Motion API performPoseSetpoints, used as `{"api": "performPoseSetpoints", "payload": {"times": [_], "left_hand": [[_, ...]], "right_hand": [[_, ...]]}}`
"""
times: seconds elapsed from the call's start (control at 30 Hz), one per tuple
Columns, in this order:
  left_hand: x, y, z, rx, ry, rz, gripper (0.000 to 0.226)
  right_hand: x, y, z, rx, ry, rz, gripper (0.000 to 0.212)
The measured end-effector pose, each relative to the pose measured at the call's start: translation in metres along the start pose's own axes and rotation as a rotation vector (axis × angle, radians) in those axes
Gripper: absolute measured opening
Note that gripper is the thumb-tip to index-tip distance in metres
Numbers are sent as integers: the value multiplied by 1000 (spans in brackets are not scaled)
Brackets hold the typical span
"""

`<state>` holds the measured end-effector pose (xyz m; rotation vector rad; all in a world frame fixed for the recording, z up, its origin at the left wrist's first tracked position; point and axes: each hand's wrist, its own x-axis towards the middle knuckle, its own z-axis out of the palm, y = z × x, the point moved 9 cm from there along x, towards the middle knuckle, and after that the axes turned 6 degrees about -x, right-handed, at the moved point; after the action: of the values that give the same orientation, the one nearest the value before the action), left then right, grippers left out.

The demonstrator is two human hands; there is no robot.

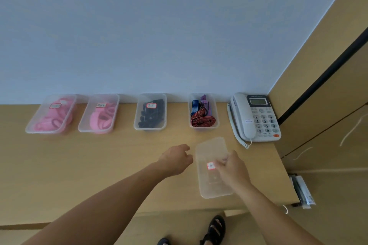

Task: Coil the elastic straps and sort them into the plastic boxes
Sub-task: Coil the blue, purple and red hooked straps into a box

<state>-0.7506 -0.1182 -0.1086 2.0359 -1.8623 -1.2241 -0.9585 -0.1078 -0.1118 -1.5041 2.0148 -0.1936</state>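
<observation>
Your right grip [231, 169] pinches a translucent rectangular plastic lid [211, 149], lower right.
Your left grip [176, 161] is loosely curled, empty; the lid is likely off the clear plastic box of striped straps [204, 127] above.

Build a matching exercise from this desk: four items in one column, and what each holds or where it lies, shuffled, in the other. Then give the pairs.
Column one
1. leftmost box
2. third box from the left
3. open box beside the telephone
4. loose lid

Column two
A. holds striped straps
B. lies near the front of the desk, gripped by the right hand
C. holds pink bands
D. holds black items

Pairs: 1-C, 2-D, 3-A, 4-B
</observation>
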Motion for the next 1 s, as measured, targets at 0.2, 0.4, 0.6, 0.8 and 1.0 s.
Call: {"api": "performPoseSetpoints", "payload": {"times": [0.2, 0.4, 0.6, 0.8, 1.0], "left_hand": [[18, 25, -37, -319, 104, -12, 24], [56, 45, -92, -373, 259, -26, 28], [107, 36, -105, -244, 272, -139, 36], [141, 30, -99, -151, 244, -207, 39], [154, 26, -94, -328, 257, -238, 33]], "right_hand": [[21, -61, -43, 420, 48, -215, 16], [81, -109, -66, 405, 11, -234, 15], [142, -128, -61, 228, -64, -223, 29], [178, -124, -54, 39, -75, -246, 30], [195, -107, -52, -1, -45, -208, 21]]}}
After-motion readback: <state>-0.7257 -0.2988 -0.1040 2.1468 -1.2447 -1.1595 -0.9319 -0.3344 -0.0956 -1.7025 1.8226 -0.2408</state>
